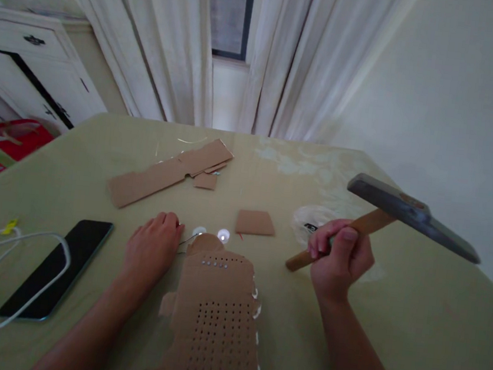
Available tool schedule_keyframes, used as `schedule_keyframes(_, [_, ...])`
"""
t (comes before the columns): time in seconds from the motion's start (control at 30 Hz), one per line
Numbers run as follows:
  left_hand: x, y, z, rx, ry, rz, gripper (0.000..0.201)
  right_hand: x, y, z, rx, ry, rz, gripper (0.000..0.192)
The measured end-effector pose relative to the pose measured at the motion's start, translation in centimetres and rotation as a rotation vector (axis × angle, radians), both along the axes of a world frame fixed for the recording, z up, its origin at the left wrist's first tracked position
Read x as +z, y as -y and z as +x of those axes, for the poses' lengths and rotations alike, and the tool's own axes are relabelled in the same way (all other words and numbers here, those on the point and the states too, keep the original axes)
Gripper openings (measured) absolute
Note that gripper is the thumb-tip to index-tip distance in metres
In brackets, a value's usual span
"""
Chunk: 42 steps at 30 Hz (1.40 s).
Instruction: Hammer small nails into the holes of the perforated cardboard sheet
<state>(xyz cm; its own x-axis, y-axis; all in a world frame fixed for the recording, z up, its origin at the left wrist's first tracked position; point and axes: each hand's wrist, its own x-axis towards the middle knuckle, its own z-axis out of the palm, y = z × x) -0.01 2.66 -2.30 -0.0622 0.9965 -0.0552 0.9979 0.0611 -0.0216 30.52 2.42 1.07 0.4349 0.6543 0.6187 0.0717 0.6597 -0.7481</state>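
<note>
The right hand (340, 256), right of centre in the frame, is clenched around the wooden handle of a hammer (407, 215). The hammer is raised off the desk (413, 323), its dark metal head tilted up toward the right edge of the frame and the butt of the handle pointing down-left.

The left hand (152, 248) lies palm down on the desk left of centre, fingers loosely bent. Its fingertips are at a thin wire or nail (187, 239) that runs to the top edge of a perforated cardboard sheet (217, 324); whether they pinch it cannot be told. That sheet lies flat at lower centre, between the two forearms, with rows of small holes and a line of pale dots near its top edge. Two small round white pieces (211, 234) sit just above it.

A small cardboard square (255, 222) lies above and right of the sheet, and a long cardboard strip (170, 171) with scraps lies further up. A clear plastic bag (311, 222) sits just behind the right hand. At lower left lie a dark smartphone (59, 264) and a white cable (13, 241) looping over it.
</note>
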Motion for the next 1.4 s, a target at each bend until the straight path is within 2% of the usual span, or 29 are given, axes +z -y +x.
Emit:
schedule_keyframes(0.23, [-0.7,-0.3,-0.3,0.021,0.036,-0.049,0.032,-1.5,-0.3,-0.3,0.013,0.055,-0.130,0.039])
schedule_keyframes(0.37, [-0.8,-0.2,-0.4,0.009,0.052,-0.037,0.032,-2.3,-0.1,-0.6,-0.050,0.081,-0.163,0.037])
schedule_keyframes(0.47, [-0.8,-0.1,-0.4,-0.005,0.052,-0.020,0.034,-2.2,0.0,-0.8,-0.103,0.083,-0.145,0.039])
schedule_keyframes(0.63, [-1.2,-0.1,-0.3,0.008,0.083,-0.001,0.035,-1.6,-0.5,-1.0,-0.097,0.030,-0.118,0.040])
schedule_keyframes(0.8, [-1.7,-0.3,-0.3,-0.046,0.197,0.082,0.031,-2.2,-0.9,-0.8,-0.101,0.017,-0.141,0.034])
schedule_keyframes(0.93, [-1.8,-0.4,-0.2,-0.017,0.401,0.203,0.027,-2.8,-0.9,-0.5,-0.098,0.012,-0.154,0.032])
schedule_keyframes(1.03, [-1.3,-0.5,-0.1,-0.003,0.628,0.317,0.027,-3.0,-1.0,-0.4,-0.094,0.012,-0.164,0.033])
schedule_keyframes(1.13, [-0.4,-0.3,-0.2,-0.050,0.791,0.444,0.030,-3.1,-1.1,-0.4,-0.096,0.025,-0.181,0.034])
schedule_keyframes(1.23, [0.7,0.2,0.0,-0.086,0.942,0.558,0.024,-3.1,-1.2,-0.4,-0.096,0.026,-0.180,0.035])
schedule_keyframes(1.33, [2.4,1.3,1.0,-0.076,1.125,0.644,0.020,-3.1,-1.2,-0.5,-0.078,0.009,-0.169,0.034])
schedule_keyframes(1.4, [3.9,2.2,2.2,-0.122,1.165,0.650,0.018,-3.0,-1.3,-0.6,-0.078,0.000,-0.168,0.034])
